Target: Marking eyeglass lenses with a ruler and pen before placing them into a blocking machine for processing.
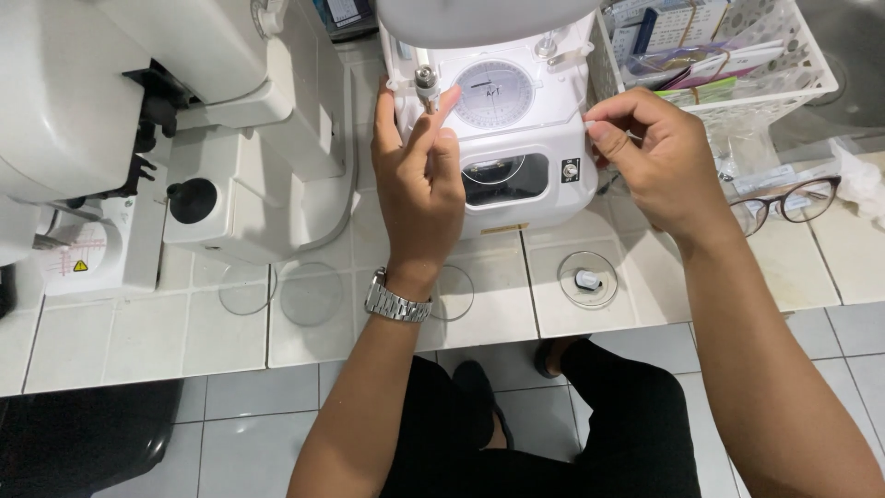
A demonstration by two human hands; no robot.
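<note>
head view: left hand [419, 180] pinches upright metal knob [426, 85]; right hand [650, 157] grip closed on small white piece [589, 124]

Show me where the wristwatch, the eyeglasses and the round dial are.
wristwatch [397, 302], head view, on the metal band.
eyeglasses [804, 198], head view, on the right-hand lens.
round dial [495, 94], head view, on its face centre.

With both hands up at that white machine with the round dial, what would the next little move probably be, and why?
Probably a small turn of the metal knob. The left hand already has its fingertips at that knob on the white desktop machine with the round dial, while the right hand pinches something small at the machine's right edge; what it is cannot be made out. Round clear lenses lie untouched on the tiled counter.
</note>
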